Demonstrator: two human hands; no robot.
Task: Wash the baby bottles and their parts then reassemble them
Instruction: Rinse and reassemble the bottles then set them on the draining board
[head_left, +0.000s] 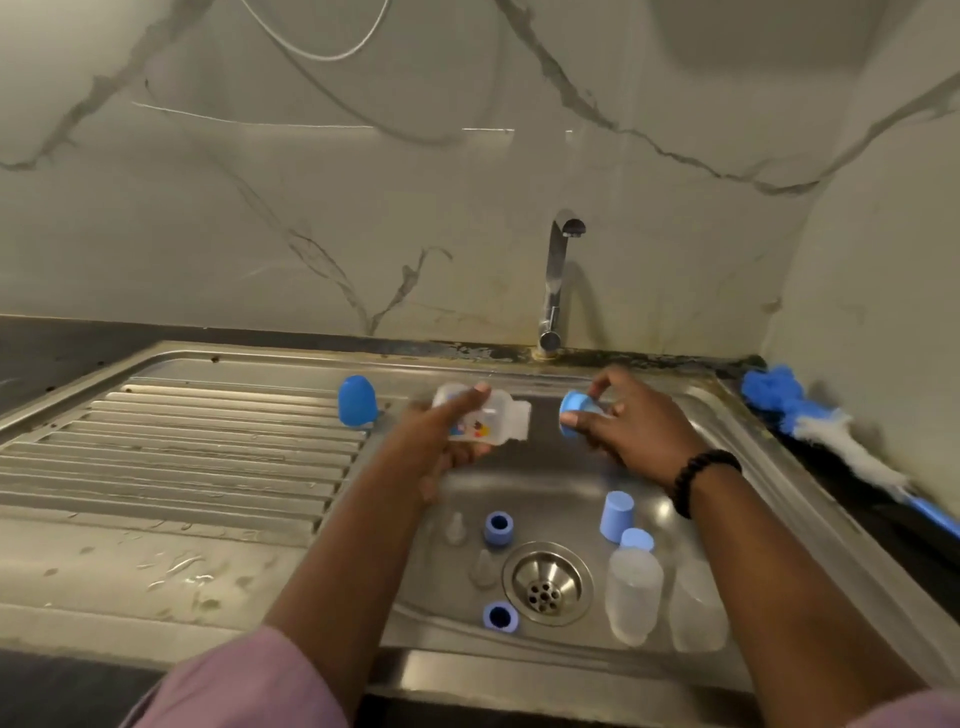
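We hold a clear baby bottle on its side in our left hand, fingers curled round its body, its open neck pointing toward our right hand. That right hand pinches a blue screw ring, held just beside the bottle's neck but apart from it. Both hands hover over the far part of the steel sink, a small gap between them.

Below our hands, on the sink floor, lie the other parts: two clear teats left of the drain, two blue rings near them, one further back and one at the front. Right of the drain stand a blue cap, a frosted bottle topped with blue, and another clear bottle beside it.

A blue dome cap stands on the drainboard, left of our left hand. A blue bottle brush lies on the counter to the right.
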